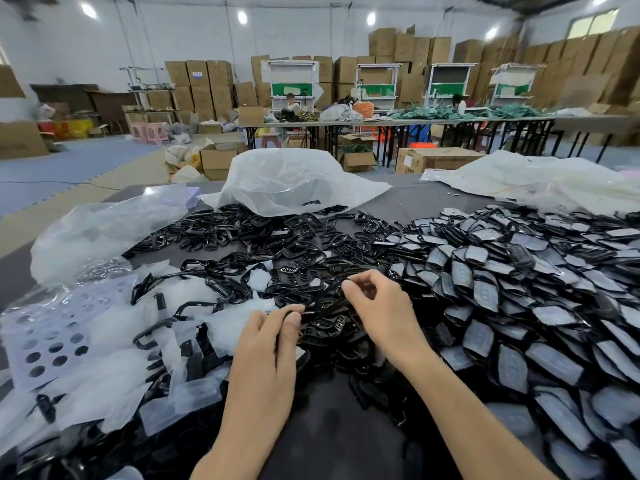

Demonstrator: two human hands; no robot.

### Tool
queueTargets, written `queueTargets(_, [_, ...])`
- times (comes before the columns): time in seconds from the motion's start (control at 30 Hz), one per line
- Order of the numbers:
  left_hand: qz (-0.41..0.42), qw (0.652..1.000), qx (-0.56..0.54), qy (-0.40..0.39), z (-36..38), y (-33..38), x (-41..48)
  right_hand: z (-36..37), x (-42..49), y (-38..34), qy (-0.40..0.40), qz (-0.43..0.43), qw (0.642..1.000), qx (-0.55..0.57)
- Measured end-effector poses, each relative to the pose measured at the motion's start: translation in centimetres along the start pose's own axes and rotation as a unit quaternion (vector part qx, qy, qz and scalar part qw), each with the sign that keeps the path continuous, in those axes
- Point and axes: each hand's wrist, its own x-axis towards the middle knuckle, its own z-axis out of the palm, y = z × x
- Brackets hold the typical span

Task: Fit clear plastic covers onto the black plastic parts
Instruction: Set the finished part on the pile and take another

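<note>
Both hands meet over a heap of loose black plastic parts [294, 271] in the middle of the dark table. My left hand [266, 351] pinches a black part [318, 311] by its near-left end. My right hand [377, 306] has its fingers curled over the part's far end, fingertips pinched together; whether a clear cover lies under them is hidden. Clear plastic covers [194, 393] lie scattered to the left. A large pile of covered black parts [519, 289] fills the right side.
A punched clear sheet [52, 337] lies at the near left. Crumpled clear bags [104, 230] [287, 181] sit at the left and back centre, and more plastic sheeting [536, 178] lies at the back right. Cardboard boxes and long tables stand beyond.
</note>
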Motion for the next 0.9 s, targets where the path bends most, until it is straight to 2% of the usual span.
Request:
queueTargets(0.07, [-0.042, 0.995, -0.089, -0.014, 0.1, 0.6, 0.0, -0.9, -1.7, 0.1, 0.026, 0.033, 0.993, 0.108])
queueTargets(0.17, [-0.104, 0.966, -0.232, -0.042, 0.5, 1.4, 0.0, -0.7, -4.1, 0.8, 0.037, 0.082, 0.968, 0.232])
queueTargets(0.3, [-0.173, 0.923, -0.34, -0.042, 1.1, 1.6, 0.1, 0.1, -5.1, 1.4, 0.032, 0.11, 0.95, 0.291])
queueTargets(0.4, [-0.241, 0.871, -0.426, -0.035, 1.4, 1.7, 0.3, 0.2, -5.1, 1.3, 0.029, 0.112, 0.945, 0.305])
queueTargets(0.47, [-0.254, 0.856, -0.449, -0.041, 1.4, 1.7, 0.3, 0.2, -5.2, 1.2, 0.028, 0.115, 0.943, 0.31])
queueTargets(0.9, [-0.27, 0.842, -0.467, -0.011, 1.6, 1.9, 0.3, 0.3, -5.4, 1.0, 0.018, 0.116, 0.936, 0.33])
